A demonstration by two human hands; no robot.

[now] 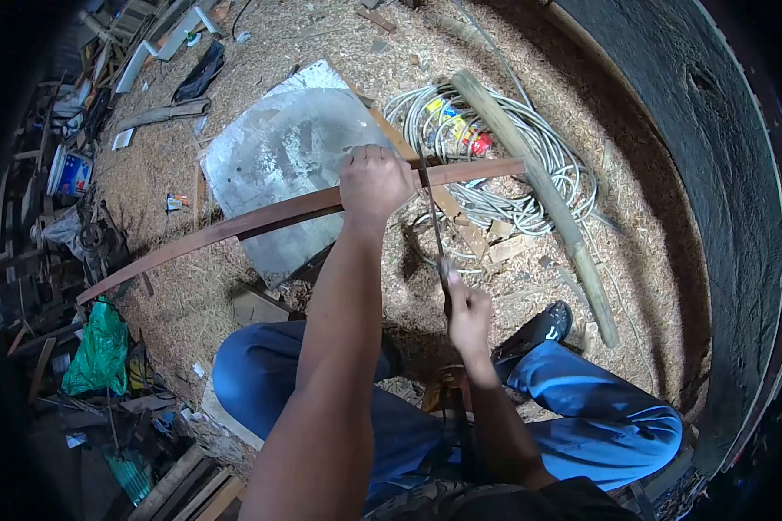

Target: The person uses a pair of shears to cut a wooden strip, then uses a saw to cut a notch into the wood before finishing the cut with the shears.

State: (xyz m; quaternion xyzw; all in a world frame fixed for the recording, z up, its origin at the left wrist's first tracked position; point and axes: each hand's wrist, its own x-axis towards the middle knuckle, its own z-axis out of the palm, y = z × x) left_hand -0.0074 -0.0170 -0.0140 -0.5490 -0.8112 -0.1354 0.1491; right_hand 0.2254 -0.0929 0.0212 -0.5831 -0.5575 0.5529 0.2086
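A long reddish-brown wooden strip (pixel 235 224) crosses the view, looking curved, above a worn grey metal-looking sheet (pixel 287 139). My left hand (pixel 375 184) is closed over the strip near its middle, pressing from above. My right hand (pixel 467 319) grips the handle of what looks like a handsaw (pixel 434 221). Its thin dark blade is seen nearly edge-on and crosses the strip just right of my left hand. The blade's teeth cannot be made out.
A coil of pale cable (pixel 539 204) lies right of the sheet, with a wooden pole (pixel 539 174) across it. Wood shavings cover the floor (pixel 634 252). A dark curved wall (pixel 738 217) rises at right. Scrap and a green plastic bag (pixel 100 347) lie at left.
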